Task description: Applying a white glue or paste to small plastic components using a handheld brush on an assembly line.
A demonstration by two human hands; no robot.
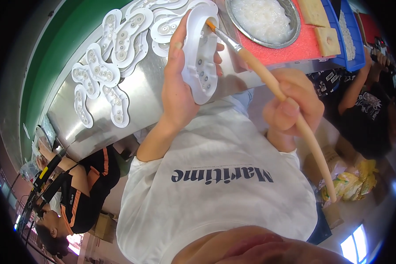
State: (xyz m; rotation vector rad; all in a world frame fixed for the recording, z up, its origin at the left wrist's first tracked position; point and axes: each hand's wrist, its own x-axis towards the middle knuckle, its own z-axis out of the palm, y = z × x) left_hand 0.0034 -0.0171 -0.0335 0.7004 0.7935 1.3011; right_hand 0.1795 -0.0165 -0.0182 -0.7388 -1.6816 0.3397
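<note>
My left hand (177, 90) is closed around the side of a white, curved plastic shell (201, 61), holding it tilted up above the metal table. Inside the shell small round metal-looking fittings sit in a recess. A paintbrush (268, 77) with a long pale wooden handle is pinched between the thumb and fingers of my right hand (295, 103). Its orange-brown bristles touch the inside of the shell near the far end. Just right of the shell, a round metal bowl (298, 33) holds a whitish, translucent jelly-like paste (262, 20).
Similar white shells (102, 66) lie spread and overlapping on the metal table (141, 94) at left. The bowl rests on a red mat (277, 56) beside yellowish blocks (328, 42) and a blue bin (354, 64). Co-workers are at left (90, 189) and right (367, 119).
</note>
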